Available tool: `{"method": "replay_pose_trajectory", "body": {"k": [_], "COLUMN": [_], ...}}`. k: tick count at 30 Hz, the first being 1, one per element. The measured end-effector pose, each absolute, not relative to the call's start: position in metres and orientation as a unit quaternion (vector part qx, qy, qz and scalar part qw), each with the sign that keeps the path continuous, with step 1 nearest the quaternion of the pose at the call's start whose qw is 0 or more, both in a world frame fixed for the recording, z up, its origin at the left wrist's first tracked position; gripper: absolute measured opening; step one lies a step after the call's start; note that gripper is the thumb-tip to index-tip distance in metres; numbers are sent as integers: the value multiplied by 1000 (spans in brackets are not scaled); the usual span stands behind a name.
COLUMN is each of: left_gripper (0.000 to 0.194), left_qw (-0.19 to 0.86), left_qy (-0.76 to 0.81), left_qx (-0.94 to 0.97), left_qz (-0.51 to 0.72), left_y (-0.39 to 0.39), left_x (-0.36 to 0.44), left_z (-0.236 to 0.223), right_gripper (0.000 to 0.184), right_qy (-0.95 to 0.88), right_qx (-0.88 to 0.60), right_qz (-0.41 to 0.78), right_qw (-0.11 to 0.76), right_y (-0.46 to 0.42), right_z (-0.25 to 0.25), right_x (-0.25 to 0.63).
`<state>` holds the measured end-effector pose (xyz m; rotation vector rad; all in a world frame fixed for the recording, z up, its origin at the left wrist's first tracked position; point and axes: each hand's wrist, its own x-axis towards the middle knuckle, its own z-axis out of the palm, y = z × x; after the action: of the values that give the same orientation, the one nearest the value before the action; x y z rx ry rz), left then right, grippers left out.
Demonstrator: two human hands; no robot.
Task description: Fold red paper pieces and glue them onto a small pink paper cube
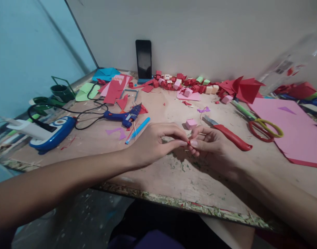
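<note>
Both hands meet above the middle of the table, fingertips together. My left hand (165, 136) pinches a tiny red paper piece (189, 142) between thumb and fingers. From the other side my right hand (209, 140) grips that same piece, thumb on top, fingers curled beneath. Most of the piece is hidden by the fingertips, so its shape cannot be made out. Just beyond the fingers sits a small pink paper cube (191, 124). A red-handled knife (232, 136) lies right of my right hand. Left of my left hand is a blue pen-like stick (138, 130).
A blue glue gun (124, 117) with a black cord lies at the left, near a blue-and-white power strip (53, 133). Scissors (266, 129) and pink paper sheets (298, 135) lie right. Along the wall stand a phone (144, 59) and several small paper cubes (178, 84).
</note>
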<state>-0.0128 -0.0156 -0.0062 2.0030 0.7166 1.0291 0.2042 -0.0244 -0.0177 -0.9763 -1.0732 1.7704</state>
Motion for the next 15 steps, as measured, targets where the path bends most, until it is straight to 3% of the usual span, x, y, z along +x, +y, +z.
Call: {"method": "replay_pose_trajectory", "body": {"k": [9, 15], "left_gripper": [5, 6], "left_qw": [545, 567], "left_qy": [326, 369], "left_qx": [651, 610], "left_qz": [416, 412], "left_y": [-14, -10], "left_x": [-7, -5], "left_z": [-11, -11], "right_gripper": [22, 19], "right_qy": [-430, -510], "right_qx": [-385, -416], "right_qz": [711, 617], "right_qw": [403, 431], "right_y": [-22, -21], "right_z": [-15, -16], "right_x": [202, 212]}}
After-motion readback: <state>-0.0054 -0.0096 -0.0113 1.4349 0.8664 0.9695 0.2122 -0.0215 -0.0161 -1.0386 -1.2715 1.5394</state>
